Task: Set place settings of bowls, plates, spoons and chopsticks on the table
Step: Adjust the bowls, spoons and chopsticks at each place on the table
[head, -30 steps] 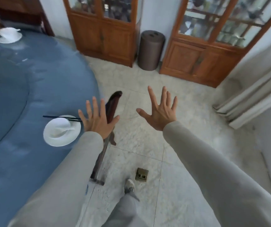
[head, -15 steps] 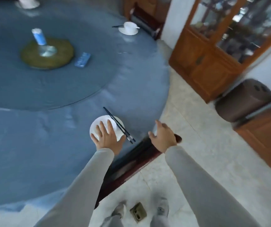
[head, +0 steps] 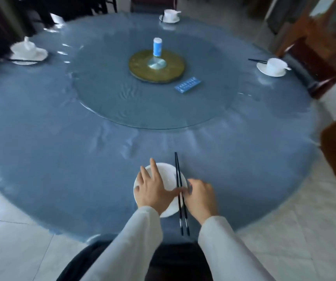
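Observation:
A white plate (head: 169,175) lies on the blue table (head: 61,159) near its front edge. A pair of black chopsticks (head: 177,169) rests across the plate's right rim, pointing away from me. My left hand (head: 153,191) lies flat over the plate with fingers spread, its thumb touching the chopsticks. My right hand (head: 200,196) sits just right of the chopsticks, its curled fingertips closed against them. Whether a bowl or spoon sits under my left hand is hidden.
Bowl-and-plate settings stand at the far edge (head: 169,16), the right (head: 272,66) and the left (head: 28,51). A glass turntable (head: 122,102) carries a gold disc (head: 173,67), a blue can (head: 157,46) and a blue packet (head: 187,84). A dark chair back (head: 175,258) is below me.
My view swung from the floor and cabinets to the table. My left hand settled flat on the plate; my right hand left the chair back and came to the chopsticks.

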Demonstrator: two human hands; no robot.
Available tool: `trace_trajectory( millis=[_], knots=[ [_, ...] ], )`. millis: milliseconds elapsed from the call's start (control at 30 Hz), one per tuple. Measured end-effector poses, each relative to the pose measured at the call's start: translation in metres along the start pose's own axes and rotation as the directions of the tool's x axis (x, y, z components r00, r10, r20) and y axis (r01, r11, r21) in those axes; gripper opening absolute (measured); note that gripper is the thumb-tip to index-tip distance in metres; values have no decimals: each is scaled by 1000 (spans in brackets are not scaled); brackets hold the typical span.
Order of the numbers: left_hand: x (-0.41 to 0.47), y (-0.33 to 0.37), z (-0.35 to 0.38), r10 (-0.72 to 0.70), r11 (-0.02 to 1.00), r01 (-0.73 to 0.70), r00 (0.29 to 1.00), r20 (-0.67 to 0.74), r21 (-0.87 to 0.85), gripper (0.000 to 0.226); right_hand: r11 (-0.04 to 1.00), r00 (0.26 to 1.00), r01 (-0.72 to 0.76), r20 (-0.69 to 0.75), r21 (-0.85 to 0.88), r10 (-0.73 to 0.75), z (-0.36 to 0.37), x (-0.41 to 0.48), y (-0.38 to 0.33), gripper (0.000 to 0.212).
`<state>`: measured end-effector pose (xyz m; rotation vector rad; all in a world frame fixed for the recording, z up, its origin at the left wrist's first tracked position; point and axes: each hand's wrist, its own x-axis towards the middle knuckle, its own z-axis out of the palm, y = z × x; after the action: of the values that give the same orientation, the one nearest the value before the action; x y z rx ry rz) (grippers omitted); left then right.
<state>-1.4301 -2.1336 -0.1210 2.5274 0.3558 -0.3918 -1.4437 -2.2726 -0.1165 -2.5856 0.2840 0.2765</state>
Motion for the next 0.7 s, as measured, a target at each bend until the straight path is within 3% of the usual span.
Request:
trace_trajectory(
  millis=[133, 233, 333, 534, 700],
  knots=[
    [4, -9, -1, 138, 989, -139, 990, 6, 41, 140, 1000, 1000, 29, -2, 7, -29, 14, 1, 12, 46],
    [22, -23, -19, 301, 943, -323, 931, 207, 85, 144, 998, 998, 54, -34, -21, -55, 23, 5, 9, 35],
    [34, -31, -38, 370, 863, -473, 831, 416, 177, 149, 996, 998, 37, -46, -84, -41, 29, 6, 6, 47],
    [18, -46, -36, 462, 841, -490, 871, 165, 228, 149, 994, 996, -36, -89, -99, 27, 33, 10, 6, 52],
    [33, -58, -43, 536, 814, -574, 802, 264, 91, 148, 996, 995, -39, -97, -74, 32, 35, 10, 3, 33]
  ],
)
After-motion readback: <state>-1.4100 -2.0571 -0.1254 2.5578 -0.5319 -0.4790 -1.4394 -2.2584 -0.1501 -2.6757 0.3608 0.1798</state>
